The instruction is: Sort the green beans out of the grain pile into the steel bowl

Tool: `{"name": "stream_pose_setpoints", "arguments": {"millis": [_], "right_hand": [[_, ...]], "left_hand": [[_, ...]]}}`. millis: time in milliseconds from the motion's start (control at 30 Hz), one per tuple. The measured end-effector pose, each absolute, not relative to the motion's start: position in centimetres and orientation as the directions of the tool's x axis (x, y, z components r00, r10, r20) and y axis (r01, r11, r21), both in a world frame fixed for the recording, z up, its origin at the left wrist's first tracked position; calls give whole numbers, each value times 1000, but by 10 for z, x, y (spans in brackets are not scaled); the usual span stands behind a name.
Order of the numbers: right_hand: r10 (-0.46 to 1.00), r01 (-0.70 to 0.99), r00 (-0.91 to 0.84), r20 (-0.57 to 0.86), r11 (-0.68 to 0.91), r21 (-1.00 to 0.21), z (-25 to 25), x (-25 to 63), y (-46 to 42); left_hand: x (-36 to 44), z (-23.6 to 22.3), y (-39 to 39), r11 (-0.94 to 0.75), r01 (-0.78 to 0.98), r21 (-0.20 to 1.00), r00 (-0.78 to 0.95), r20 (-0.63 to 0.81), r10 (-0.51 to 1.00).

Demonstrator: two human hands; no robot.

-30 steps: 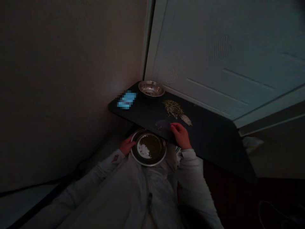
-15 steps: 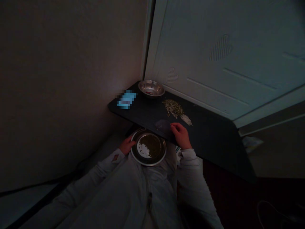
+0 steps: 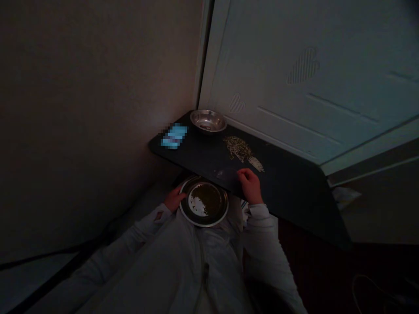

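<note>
Head view: the left hand [image 3: 173,199] grips the steel dish [image 3: 204,225] by its side rim, thumb laid over the edge; the fingers underneath are hidden. The dish sits over the lap, just below the near edge of the dark tabletop [image 3: 294,196]. The right hand [image 3: 250,185] appears pinched on the edge of a translucent disc [image 3: 225,175] above that edge; the disc is too dim to identify.

Handling, as judged: the dish should be light, rigid and smooth, hard to break but apt to slip; the rim is the sound place to hold, kept level, since the loose greenish grains [image 3: 211,198] would roll. The disc looks thin and light, best taken at its edge.

Materials: the dish is round, with a shiny base partly bare. A second steel bowl [image 3: 200,118], rounded and reflective, stands at the tabletop's far side. Nearby lie a mottled green-and-pale heap [image 3: 238,148] and, adjoining it, a small whitish pile [image 3: 255,164]. The tabletop appears matt, with rounded corners.
</note>
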State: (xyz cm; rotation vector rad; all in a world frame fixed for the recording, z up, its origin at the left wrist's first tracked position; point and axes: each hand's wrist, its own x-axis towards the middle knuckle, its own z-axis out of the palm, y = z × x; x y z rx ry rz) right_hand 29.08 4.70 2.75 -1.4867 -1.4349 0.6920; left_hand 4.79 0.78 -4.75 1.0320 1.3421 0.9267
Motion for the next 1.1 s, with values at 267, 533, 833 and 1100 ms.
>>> {"name": "stream_pose_setpoints", "arguments": {"millis": [267, 533, 833, 1100], "right_hand": [[950, 437, 227, 213, 96, -894, 29, 292, 47], [971, 444, 149, 188, 104, -890, 24, 292, 48], [986, 435, 73, 152, 106, -894, 25, 290, 47], [988, 438, -28, 155, 151, -886, 27, 288, 45]], "left_hand": [[48, -48, 8, 305, 53, 951, 22, -307, 952], [49, -41, 6, 298, 66, 952, 21, -300, 954], [48, -44, 7, 279, 69, 958, 13, -281, 960], [49, -40, 7, 278, 45, 960, 44, -280, 959]]}}
